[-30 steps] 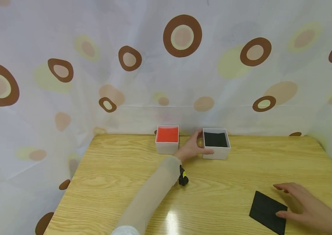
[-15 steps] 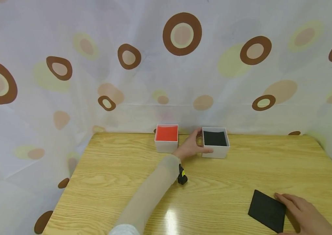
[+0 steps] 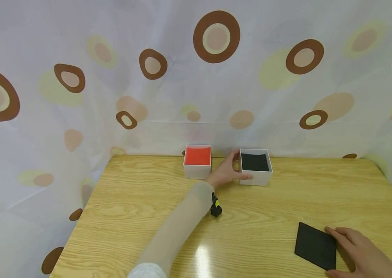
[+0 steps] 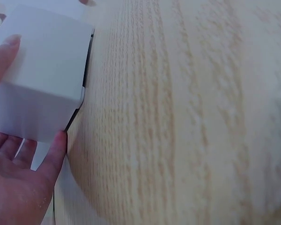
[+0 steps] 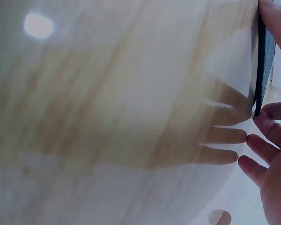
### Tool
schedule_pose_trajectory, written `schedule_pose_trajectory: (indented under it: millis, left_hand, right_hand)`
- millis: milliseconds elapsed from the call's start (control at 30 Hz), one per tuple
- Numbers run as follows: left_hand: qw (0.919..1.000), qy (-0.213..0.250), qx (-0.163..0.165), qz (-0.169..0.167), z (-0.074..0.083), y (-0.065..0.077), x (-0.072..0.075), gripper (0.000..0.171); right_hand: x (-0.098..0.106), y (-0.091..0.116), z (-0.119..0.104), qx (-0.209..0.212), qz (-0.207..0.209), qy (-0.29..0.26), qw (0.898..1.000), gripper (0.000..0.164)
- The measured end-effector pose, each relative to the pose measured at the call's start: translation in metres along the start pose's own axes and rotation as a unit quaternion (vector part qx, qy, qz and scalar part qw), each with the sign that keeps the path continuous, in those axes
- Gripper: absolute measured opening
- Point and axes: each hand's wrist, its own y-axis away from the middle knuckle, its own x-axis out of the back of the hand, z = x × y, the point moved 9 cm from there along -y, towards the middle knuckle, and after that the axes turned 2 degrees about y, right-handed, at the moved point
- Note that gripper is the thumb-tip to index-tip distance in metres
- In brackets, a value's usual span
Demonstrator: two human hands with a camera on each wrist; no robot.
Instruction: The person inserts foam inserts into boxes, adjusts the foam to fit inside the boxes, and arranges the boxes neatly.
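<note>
My left hand [image 3: 222, 174] holds a small white box [image 3: 261, 179] by its left side, thumb along the front wall and fingers round the back. A black sheet lies in that box. In the left wrist view, fingertips meet the box [image 4: 42, 56] near its bottom edge. At the lower right of the head view, my right hand [image 3: 364, 251] spans the right edge of a thin black square [image 3: 315, 246], thumb at the near corner and index finger at the far one. The right wrist view shows the square edge-on between thumb and fingers.
A second white box [image 3: 197, 172] with red material inside stands left of the first, near the wooden table's [image 3: 130, 200] back edge. Behind it hangs a patterned curtain [image 3: 168, 100]. A black device with a yellow mark [image 3: 215, 206] is on the left wrist.
My right hand has lowered onto the black square's right edge, its thumb shifting toward the near corner. The left hand stays at the white box.
</note>
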Motion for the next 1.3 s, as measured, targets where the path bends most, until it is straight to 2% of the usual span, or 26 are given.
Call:
schedule_pose_trajectory:
  millis: [267, 433, 667, 833, 900, 1100, 1300]
  left_hand:
    - [0.9999, 0.004, -0.008, 0.004, 0.0015, -0.0009, 0.0007, 0.098]
    - [0.9999, 0.007, -0.006, 0.004, 0.0001, -0.0006, 0.0001, 0.098]
    - [0.9999, 0.008, 0.0, 0.007, -0.0017, 0.0004, -0.0004, 0.098]
    - [0.9999, 0.009, 0.004, 0.006, -0.0025, 0.0002, -0.0009, 0.098]
    - [0.9999, 0.012, 0.006, 0.006, -0.002, 0.0009, -0.0007, 0.098]
    - [0.9999, 0.009, 0.003, 0.005, 0.0001, 0.002, -0.0004, 0.098]
    - [1.0, 0.007, 0.006, 0.003, -0.0013, 0.0017, -0.0015, 0.099]
  right_hand:
    - [-0.0018, -0.0017, 0.0027, -0.008, -0.025, -0.002, 1.0, 0.091]
    - [-0.0023, -0.0049, 0.0021, -0.014, -0.041, 0.001, 0.999, 0.087]
    - [0.001, -0.0092, 0.0015, -0.004, -0.043, 0.015, 0.999, 0.092]
    - [0.0016, -0.0069, -0.0021, 0.036, -0.021, 0.01, 0.999, 0.114]
    - [0.0021, -0.0064, -0.003, 0.044, -0.018, 0.003, 0.999, 0.116]
    - [0.0019, -0.0065, -0.0021, 0.023, -0.031, 0.0, 0.999, 0.095]
    - [0.0001, -0.0077, -0.002, 0.018, -0.031, 0.005, 0.999, 0.09]
